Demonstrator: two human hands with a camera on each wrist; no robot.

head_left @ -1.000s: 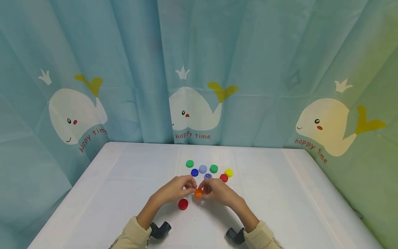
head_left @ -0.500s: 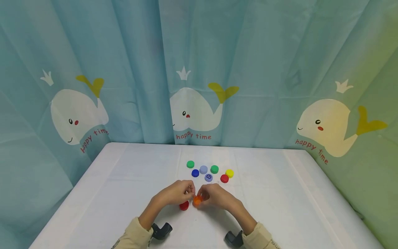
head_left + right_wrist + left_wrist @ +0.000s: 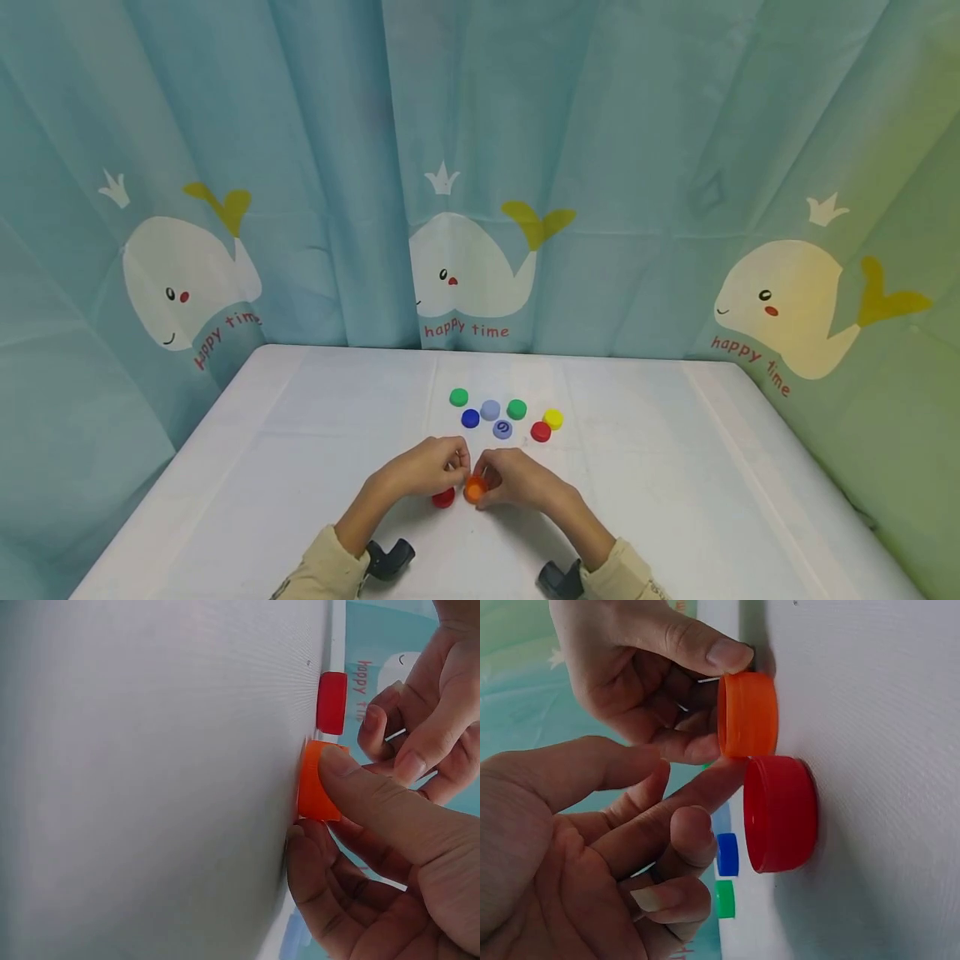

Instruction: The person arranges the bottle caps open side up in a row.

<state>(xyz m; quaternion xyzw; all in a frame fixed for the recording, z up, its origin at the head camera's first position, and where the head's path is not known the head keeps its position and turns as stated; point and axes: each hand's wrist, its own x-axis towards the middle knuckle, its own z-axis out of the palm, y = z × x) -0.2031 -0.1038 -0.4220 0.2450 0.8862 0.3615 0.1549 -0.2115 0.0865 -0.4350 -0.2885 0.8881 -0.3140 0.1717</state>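
An orange bottle cap point(image 3: 475, 490) stands on the white table with its hollow side up. My right hand point(image 3: 525, 479) pinches it, the thumb point(image 3: 345, 765) on its near side and curled fingers behind. To its left sits a red bottle cap point(image 3: 781, 814), also hollow side up and partly hidden under my left hand point(image 3: 426, 465) in the head view. That left hand holds nothing; its fingers are loosely bent, and one fingertip reaches right to the orange cap's edge in the left wrist view.
Beyond the hands lie several more caps: two green point(image 3: 517, 408), a dark blue one point(image 3: 470, 418), two pale blue point(image 3: 491, 409), a yellow one point(image 3: 553, 418) and another red one point(image 3: 541, 431). A whale-print curtain point(image 3: 637, 167) hangs behind the table point(image 3: 652, 467).
The orange cap has come down toward me onto the table beside the red cap, with the right hand holding it. My left hand has moved slightly nearer and its fingers have left the cap's rim.
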